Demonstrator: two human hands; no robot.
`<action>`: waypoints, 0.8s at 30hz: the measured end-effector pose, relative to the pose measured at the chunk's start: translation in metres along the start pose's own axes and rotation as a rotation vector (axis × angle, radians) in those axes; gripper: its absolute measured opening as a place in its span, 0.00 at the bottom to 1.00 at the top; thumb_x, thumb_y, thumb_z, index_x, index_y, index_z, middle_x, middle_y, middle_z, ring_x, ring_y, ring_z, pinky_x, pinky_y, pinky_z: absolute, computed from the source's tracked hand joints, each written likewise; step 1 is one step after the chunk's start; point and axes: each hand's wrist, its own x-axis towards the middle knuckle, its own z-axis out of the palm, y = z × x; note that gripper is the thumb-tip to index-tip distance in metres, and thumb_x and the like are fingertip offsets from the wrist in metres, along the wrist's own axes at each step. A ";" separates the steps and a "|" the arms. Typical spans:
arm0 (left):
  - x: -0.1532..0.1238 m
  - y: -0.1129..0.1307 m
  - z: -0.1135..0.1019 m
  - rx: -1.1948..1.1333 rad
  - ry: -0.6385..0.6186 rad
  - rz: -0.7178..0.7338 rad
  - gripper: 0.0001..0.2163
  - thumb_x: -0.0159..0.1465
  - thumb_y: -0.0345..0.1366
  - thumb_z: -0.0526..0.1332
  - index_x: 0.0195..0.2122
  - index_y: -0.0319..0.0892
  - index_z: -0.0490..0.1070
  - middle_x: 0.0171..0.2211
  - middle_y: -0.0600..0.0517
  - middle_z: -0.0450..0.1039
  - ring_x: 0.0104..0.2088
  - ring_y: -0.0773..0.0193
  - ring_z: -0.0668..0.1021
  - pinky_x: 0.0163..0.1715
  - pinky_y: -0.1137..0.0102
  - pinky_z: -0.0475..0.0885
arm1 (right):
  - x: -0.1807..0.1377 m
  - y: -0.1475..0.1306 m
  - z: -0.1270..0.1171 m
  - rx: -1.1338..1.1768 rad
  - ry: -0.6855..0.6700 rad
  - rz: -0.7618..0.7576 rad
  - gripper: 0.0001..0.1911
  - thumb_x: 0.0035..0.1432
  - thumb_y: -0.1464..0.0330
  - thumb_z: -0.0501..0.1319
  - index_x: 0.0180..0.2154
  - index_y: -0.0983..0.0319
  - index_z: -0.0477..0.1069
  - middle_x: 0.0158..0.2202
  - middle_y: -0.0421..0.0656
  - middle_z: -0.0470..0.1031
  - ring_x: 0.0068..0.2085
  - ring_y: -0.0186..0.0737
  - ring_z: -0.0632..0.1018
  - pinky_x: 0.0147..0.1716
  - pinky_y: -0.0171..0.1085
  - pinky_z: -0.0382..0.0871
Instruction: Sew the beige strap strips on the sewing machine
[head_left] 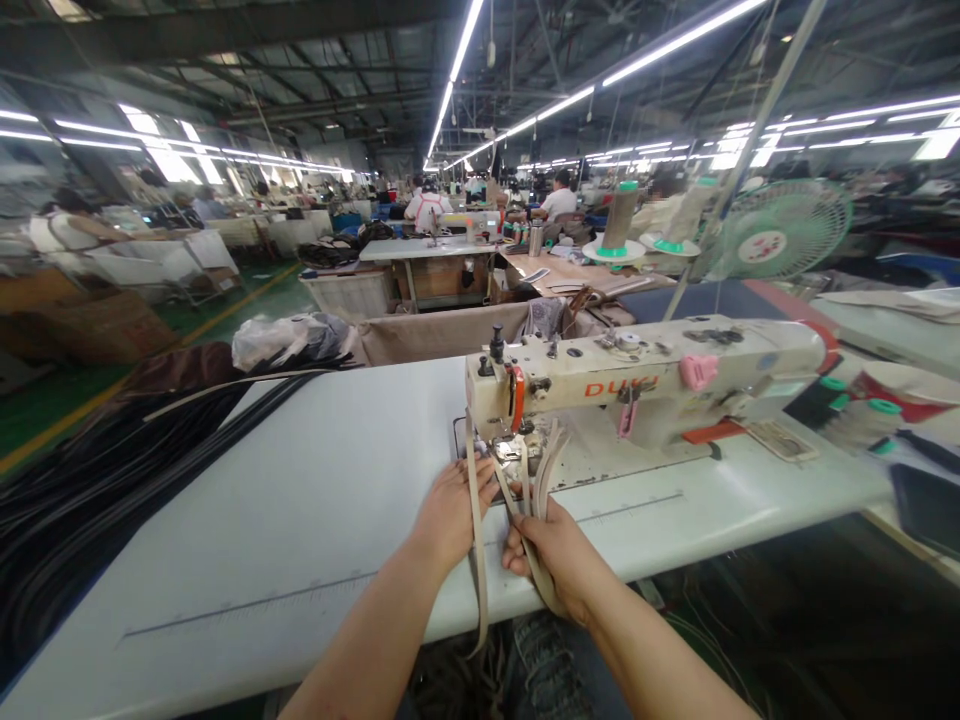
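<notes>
Bare forearms (375,625) come in from the near edge, above a denim-covered lap (551,655), and reach over a white sewing table (322,490) to the sewing machine (660,372). Both hands are on the near side of its needle area (513,450). Left hand (448,512) lies palm down, fingers stretched flat toward the needle; whether they press on a strip, I cannot tell. Right hand (553,555) grasps several beige strips (541,572) between thumb and curled fingers.

Judging by how the material lies, the work seems partway along: strips are gathered in the grip and one runs up to the needle area. Stitching is too small to make out, so what is sewn and what is left stay uncertain.

Long axes run mostly near to far. From the right hand, one strip slants far and left toward the needle; others rise far, their upper part leaning right, while the near part bends into a loop by the table edge. Separately, a loose strip (475,560) crosses in front of the left hand, its long axis almost straight near–far, its tapered end pointing near, past the edge.
</notes>
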 end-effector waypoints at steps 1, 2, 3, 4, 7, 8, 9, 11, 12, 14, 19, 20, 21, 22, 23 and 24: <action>0.000 0.000 -0.001 -0.007 0.003 0.004 0.18 0.78 0.41 0.47 0.58 0.43 0.73 0.59 0.45 0.74 0.62 0.52 0.73 0.65 0.48 0.70 | 0.001 0.000 0.001 0.002 0.002 0.000 0.30 0.57 0.73 0.63 0.60 0.65 0.59 0.20 0.37 0.72 0.20 0.38 0.77 0.18 0.28 0.72; 0.001 0.001 -0.001 -0.012 0.002 0.008 0.18 0.78 0.41 0.47 0.57 0.43 0.73 0.59 0.44 0.74 0.62 0.52 0.74 0.65 0.48 0.70 | 0.002 0.001 0.001 0.003 0.002 -0.001 0.28 0.58 0.73 0.63 0.59 0.65 0.60 0.20 0.37 0.72 0.20 0.38 0.77 0.18 0.28 0.72; 0.001 0.001 -0.002 -0.015 -0.002 0.012 0.18 0.78 0.40 0.47 0.57 0.43 0.74 0.59 0.44 0.74 0.62 0.52 0.74 0.64 0.48 0.70 | 0.003 0.001 0.002 0.006 0.004 -0.003 0.26 0.59 0.73 0.62 0.58 0.65 0.61 0.20 0.38 0.73 0.20 0.38 0.77 0.18 0.27 0.72; 0.001 0.001 -0.003 -0.016 -0.010 0.014 0.18 0.78 0.40 0.47 0.58 0.42 0.73 0.59 0.44 0.74 0.62 0.52 0.74 0.65 0.48 0.70 | 0.003 0.002 0.003 0.011 0.005 -0.005 0.24 0.59 0.74 0.62 0.57 0.65 0.62 0.20 0.38 0.73 0.20 0.38 0.77 0.19 0.27 0.72; 0.001 0.002 -0.004 -0.009 -0.035 0.011 0.19 0.78 0.41 0.46 0.59 0.41 0.72 0.60 0.44 0.73 0.62 0.51 0.73 0.65 0.47 0.69 | 0.003 0.003 0.004 0.036 0.011 -0.009 0.20 0.60 0.75 0.61 0.54 0.64 0.64 0.22 0.39 0.74 0.22 0.37 0.79 0.23 0.29 0.76; 0.001 0.001 -0.004 -0.006 -0.038 0.008 0.20 0.78 0.41 0.45 0.59 0.41 0.72 0.60 0.44 0.73 0.63 0.51 0.73 0.65 0.47 0.69 | 0.002 0.003 0.005 0.045 0.012 -0.008 0.18 0.60 0.75 0.62 0.53 0.64 0.65 0.23 0.39 0.75 0.23 0.38 0.80 0.25 0.30 0.78; 0.000 0.001 -0.004 -0.005 -0.035 0.004 0.20 0.78 0.41 0.45 0.59 0.40 0.72 0.61 0.44 0.72 0.63 0.51 0.73 0.65 0.47 0.69 | 0.000 0.003 0.004 0.053 0.011 -0.005 0.16 0.60 0.74 0.62 0.51 0.65 0.66 0.23 0.40 0.76 0.25 0.38 0.81 0.27 0.31 0.79; 0.000 0.001 -0.003 -0.011 -0.025 -0.003 0.20 0.78 0.42 0.46 0.60 0.41 0.71 0.61 0.45 0.72 0.63 0.51 0.73 0.65 0.47 0.69 | -0.005 0.003 0.003 0.061 0.006 0.003 0.13 0.60 0.73 0.65 0.46 0.65 0.68 0.25 0.43 0.77 0.26 0.39 0.82 0.29 0.32 0.80; 0.000 0.001 -0.003 -0.019 -0.022 -0.004 0.19 0.78 0.42 0.46 0.60 0.41 0.71 0.61 0.45 0.72 0.63 0.51 0.73 0.66 0.47 0.68 | -0.008 0.003 0.002 0.062 0.003 0.006 0.12 0.59 0.72 0.67 0.43 0.65 0.68 0.26 0.43 0.77 0.26 0.39 0.82 0.29 0.32 0.80; 0.000 0.001 -0.003 -0.031 -0.019 -0.007 0.19 0.78 0.42 0.47 0.60 0.41 0.72 0.61 0.45 0.73 0.62 0.51 0.73 0.66 0.47 0.68 | -0.016 0.005 -0.002 0.057 -0.004 0.016 0.13 0.57 0.69 0.70 0.39 0.65 0.69 0.26 0.44 0.77 0.25 0.39 0.81 0.26 0.31 0.78; 0.001 0.005 -0.006 -0.038 -0.016 -0.017 0.19 0.78 0.42 0.48 0.60 0.42 0.72 0.60 0.45 0.73 0.62 0.52 0.74 0.65 0.48 0.69 | -0.035 0.014 -0.012 0.033 -0.033 0.034 0.20 0.52 0.63 0.74 0.40 0.65 0.70 0.25 0.43 0.77 0.25 0.40 0.81 0.23 0.30 0.74; 0.002 0.006 -0.007 -0.038 -0.018 -0.014 0.19 0.78 0.42 0.48 0.60 0.42 0.72 0.60 0.45 0.73 0.62 0.52 0.74 0.65 0.49 0.69 | -0.039 0.016 -0.013 0.028 -0.037 0.038 0.21 0.51 0.61 0.74 0.41 0.65 0.71 0.25 0.42 0.77 0.25 0.40 0.81 0.22 0.30 0.74; 0.002 0.007 -0.008 -0.038 -0.018 -0.009 0.19 0.78 0.42 0.48 0.60 0.42 0.72 0.60 0.45 0.73 0.62 0.52 0.74 0.65 0.49 0.69 | -0.043 0.017 -0.015 0.024 -0.039 0.047 0.23 0.49 0.60 0.75 0.41 0.66 0.71 0.25 0.42 0.77 0.24 0.40 0.81 0.21 0.29 0.73; 0.002 0.008 -0.009 -0.036 -0.017 -0.003 0.18 0.78 0.42 0.48 0.60 0.43 0.72 0.60 0.45 0.73 0.61 0.52 0.74 0.65 0.50 0.70 | -0.046 0.018 -0.016 0.021 -0.042 0.058 0.25 0.48 0.58 0.75 0.41 0.66 0.71 0.25 0.42 0.77 0.23 0.39 0.81 0.21 0.29 0.72; 0.003 0.008 -0.010 -0.036 -0.015 0.004 0.18 0.78 0.42 0.48 0.59 0.43 0.72 0.60 0.45 0.73 0.61 0.53 0.74 0.65 0.51 0.70 | -0.050 0.018 -0.017 0.020 -0.042 0.068 0.26 0.47 0.57 0.76 0.41 0.66 0.71 0.24 0.41 0.76 0.23 0.39 0.80 0.20 0.28 0.71; 0.003 0.008 -0.011 -0.036 -0.012 0.011 0.18 0.78 0.42 0.48 0.59 0.43 0.72 0.60 0.44 0.73 0.61 0.53 0.74 0.64 0.52 0.70 | -0.053 0.019 -0.018 0.019 -0.041 0.078 0.28 0.45 0.56 0.76 0.41 0.66 0.72 0.24 0.41 0.76 0.22 0.39 0.80 0.19 0.28 0.71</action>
